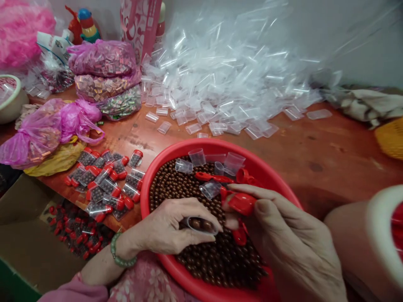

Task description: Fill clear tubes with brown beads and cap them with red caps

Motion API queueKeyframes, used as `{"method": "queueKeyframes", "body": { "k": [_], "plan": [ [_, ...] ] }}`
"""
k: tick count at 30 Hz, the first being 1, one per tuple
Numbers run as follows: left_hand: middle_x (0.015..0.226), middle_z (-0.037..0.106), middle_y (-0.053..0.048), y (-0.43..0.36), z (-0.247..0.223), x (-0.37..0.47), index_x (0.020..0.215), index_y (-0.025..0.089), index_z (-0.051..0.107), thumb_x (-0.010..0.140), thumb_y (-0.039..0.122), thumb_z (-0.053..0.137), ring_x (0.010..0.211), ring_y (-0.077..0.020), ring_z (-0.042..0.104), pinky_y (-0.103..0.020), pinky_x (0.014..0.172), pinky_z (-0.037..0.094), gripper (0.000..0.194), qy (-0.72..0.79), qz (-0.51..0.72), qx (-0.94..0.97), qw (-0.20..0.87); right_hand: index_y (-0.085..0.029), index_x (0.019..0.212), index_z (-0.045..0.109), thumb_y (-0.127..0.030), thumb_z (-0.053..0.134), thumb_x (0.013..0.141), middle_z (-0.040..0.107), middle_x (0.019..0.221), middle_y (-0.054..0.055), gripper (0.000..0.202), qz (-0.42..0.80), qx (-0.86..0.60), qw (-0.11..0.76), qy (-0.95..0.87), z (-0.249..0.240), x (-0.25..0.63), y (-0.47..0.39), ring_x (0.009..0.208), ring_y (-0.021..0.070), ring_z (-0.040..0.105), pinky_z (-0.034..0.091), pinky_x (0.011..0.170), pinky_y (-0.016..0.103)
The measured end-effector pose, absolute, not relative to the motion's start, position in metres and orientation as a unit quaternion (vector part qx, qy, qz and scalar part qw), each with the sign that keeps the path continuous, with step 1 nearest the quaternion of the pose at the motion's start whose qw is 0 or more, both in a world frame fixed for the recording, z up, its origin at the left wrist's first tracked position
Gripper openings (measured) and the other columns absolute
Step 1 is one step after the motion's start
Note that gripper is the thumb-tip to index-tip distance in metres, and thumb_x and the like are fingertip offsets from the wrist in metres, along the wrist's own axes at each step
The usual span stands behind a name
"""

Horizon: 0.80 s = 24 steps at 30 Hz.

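Observation:
My left hand (176, 224) is wrapped round a clear plastic container (201, 225), its open mouth turned to the right, with brown balls showing inside. Close by on the right, my right hand (292, 230) pinches a red plastic cap (242, 204); another red piece hangs just below, partly behind the fingers. Both hands are over a red basin (176, 147) full of shiny brown balls (171, 180). On the balls lie several empty clear containers (197, 157), a red long-handled piece (214, 177) and more red caps (245, 177).
Filled red-capped containers (110, 180) lie left of the basin; more sit in a cardboard box (22, 214) below. A big heap of clear containers (226, 79) covers the back. Pink bags (103, 58) stand at the left, a pale bucket (352, 226) at the right.

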State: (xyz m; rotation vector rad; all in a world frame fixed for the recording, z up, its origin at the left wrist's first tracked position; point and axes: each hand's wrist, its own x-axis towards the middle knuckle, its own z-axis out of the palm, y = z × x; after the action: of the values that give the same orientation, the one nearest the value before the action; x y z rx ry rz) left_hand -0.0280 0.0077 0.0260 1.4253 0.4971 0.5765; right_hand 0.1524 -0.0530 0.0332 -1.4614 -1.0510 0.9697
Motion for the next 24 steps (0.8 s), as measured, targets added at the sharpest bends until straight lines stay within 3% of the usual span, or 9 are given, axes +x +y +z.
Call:
{"method": "queueKeyframes", "body": {
  "k": [4, 7, 10, 13, 16, 24],
  "plan": [
    [0.092, 0.071, -0.007, 0.015, 0.031, -0.026, 0.093, 0.016, 0.071, 0.082, 0.021, 0.066, 0.085, -0.017, 0.065, -0.027, 0.079, 0.05, 0.014, 0.235, 0.236, 0.635, 0.697, -0.027, 0.092, 0.072, -0.044, 0.064, 0.084, 0.059, 0.06, 0.0, 0.02, 0.432, -0.583, 0.594, -0.348, 0.039, 0.148, -0.048, 0.049, 0.0126, 0.054, 0.046, 0.044, 0.024],
    [0.091, 0.071, -0.006, 0.016, 0.029, -0.023, 0.093, 0.015, 0.07, 0.081, 0.02, 0.066, 0.086, -0.0164, 0.065, -0.025, 0.08, 0.049, 0.014, 0.241, 0.209, 0.61, 0.725, -0.031, 0.098, 0.07, -0.043, 0.065, 0.084, 0.061, 0.061, -0.001, 0.019, 0.454, -0.552, 0.599, -0.361, 0.04, 0.146, -0.049, 0.05, 0.0133, 0.056, 0.051, 0.049, 0.026],
    [0.088, 0.069, -0.005, 0.014, 0.027, -0.02, 0.091, 0.014, 0.067, 0.082, 0.02, 0.064, 0.082, -0.0145, 0.063, -0.024, 0.079, 0.048, 0.011, 0.24, 0.207, 0.596, 0.737, -0.033, 0.106, 0.067, -0.036, 0.062, 0.087, 0.069, 0.07, -0.001, 0.02, 0.413, -0.565, 0.578, -0.419, 0.038, 0.145, -0.054, 0.055, 0.0145, 0.063, 0.055, 0.053, 0.027],
    [0.078, 0.063, -0.002, 0.013, 0.027, -0.018, 0.087, 0.015, 0.063, 0.083, 0.022, 0.062, 0.073, -0.0124, 0.057, -0.022, 0.07, 0.046, 0.008, 0.24, 0.203, 0.593, 0.741, -0.031, 0.105, 0.068, -0.027, 0.063, 0.087, 0.073, 0.09, 0.001, 0.019, 0.286, -0.607, 0.545, -0.502, 0.036, 0.144, -0.058, 0.072, 0.0164, 0.07, 0.058, 0.068, 0.027],
    [0.072, 0.057, 0.0, 0.012, 0.027, -0.018, 0.086, 0.015, 0.062, 0.083, 0.024, 0.061, 0.068, -0.0121, 0.052, -0.023, 0.067, 0.044, 0.009, 0.253, 0.197, 0.601, 0.732, -0.03, 0.103, 0.067, -0.025, 0.06, 0.088, 0.072, 0.094, 0.002, 0.017, 0.217, -0.618, 0.508, -0.558, 0.039, 0.14, -0.057, 0.083, 0.0187, 0.069, 0.056, 0.077, 0.03],
    [0.097, 0.067, -0.003, 0.014, 0.021, -0.016, 0.105, 0.018, 0.068, 0.088, 0.027, 0.058, 0.093, -0.0179, 0.06, -0.028, 0.088, 0.047, 0.021, 0.211, 0.229, 0.608, 0.73, -0.026, 0.102, 0.062, -0.018, 0.052, 0.093, 0.071, 0.089, 0.002, 0.016, 0.172, -0.561, 0.407, -0.7, 0.04, 0.134, -0.044, 0.079, 0.0167, 0.066, 0.054, 0.072, 0.03]
  ]
}}
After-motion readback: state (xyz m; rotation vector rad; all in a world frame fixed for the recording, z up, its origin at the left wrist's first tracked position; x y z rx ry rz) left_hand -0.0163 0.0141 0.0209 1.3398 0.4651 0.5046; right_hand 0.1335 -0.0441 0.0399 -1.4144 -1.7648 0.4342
